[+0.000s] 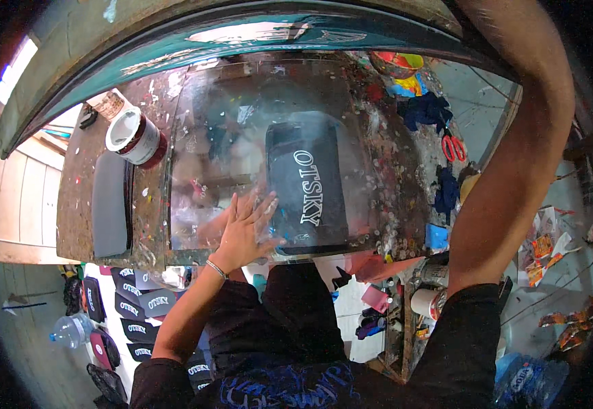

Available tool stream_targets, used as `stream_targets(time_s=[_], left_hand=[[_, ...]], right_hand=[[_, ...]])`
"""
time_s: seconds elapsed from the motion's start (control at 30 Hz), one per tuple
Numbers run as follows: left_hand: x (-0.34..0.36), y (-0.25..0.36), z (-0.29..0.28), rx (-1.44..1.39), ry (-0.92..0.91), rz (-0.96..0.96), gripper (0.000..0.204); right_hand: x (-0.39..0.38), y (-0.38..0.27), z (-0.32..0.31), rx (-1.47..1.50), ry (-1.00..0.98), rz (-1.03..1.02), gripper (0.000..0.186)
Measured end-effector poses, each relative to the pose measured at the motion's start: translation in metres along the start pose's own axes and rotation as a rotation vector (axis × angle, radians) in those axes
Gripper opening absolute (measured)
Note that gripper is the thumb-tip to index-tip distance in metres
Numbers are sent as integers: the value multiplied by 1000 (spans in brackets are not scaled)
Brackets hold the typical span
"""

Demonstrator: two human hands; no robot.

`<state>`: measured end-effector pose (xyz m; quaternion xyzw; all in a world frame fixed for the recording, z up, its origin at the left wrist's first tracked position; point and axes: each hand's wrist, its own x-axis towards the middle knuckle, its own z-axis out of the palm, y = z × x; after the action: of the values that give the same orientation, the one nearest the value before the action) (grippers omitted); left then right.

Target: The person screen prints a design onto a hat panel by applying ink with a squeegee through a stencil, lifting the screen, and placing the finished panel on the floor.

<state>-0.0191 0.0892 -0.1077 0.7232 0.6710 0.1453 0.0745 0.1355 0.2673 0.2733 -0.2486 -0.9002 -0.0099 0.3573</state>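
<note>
My left hand (243, 228) lies with spread fingers on the glass sheet (228, 184) of the worktable, a thin bracelet on its wrist. Just right of its fingertips is a flat black fabric piece (306, 184) with white lettering printed down it. Above the far side of the table hangs a tilted screen-printing frame (255, 44) with a teal mesh. My right arm (514, 163) is raised along the right side toward the frame's right end. The right hand itself is out of sight, so its grip cannot be seen.
On the table's left stand a tub of dark red ink (136, 136) and a stack of grey-black pieces (111, 204). Red-handled scissors (454, 148) and dark rags (424, 111) lie on the right. Several printed black pieces (138, 330) lie below left, near a plastic bottle (71, 331).
</note>
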Motion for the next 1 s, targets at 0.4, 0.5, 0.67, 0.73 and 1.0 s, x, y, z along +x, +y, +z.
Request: stream_targets(time_s=[0.4,0.5,0.67,0.73,1.0], left_hand=[[3,-14,2,-374,98,-168,85],[67,40,-1,-310,94,-89,80],[188,176,5,31,205,202,83],[171,190,-13,-190,268,359,82],[-20,85,-255,561,752,-197,96]], right_hand=[[4,-13,-13,64,-98,77,53],[9,1,-12,-18,-107,-9,55],[4,-29,-9,-82,-89,232,54],[-1,-38,-14,-51,-128,291,54],[-91,14,28,-36,50,-211,40]])
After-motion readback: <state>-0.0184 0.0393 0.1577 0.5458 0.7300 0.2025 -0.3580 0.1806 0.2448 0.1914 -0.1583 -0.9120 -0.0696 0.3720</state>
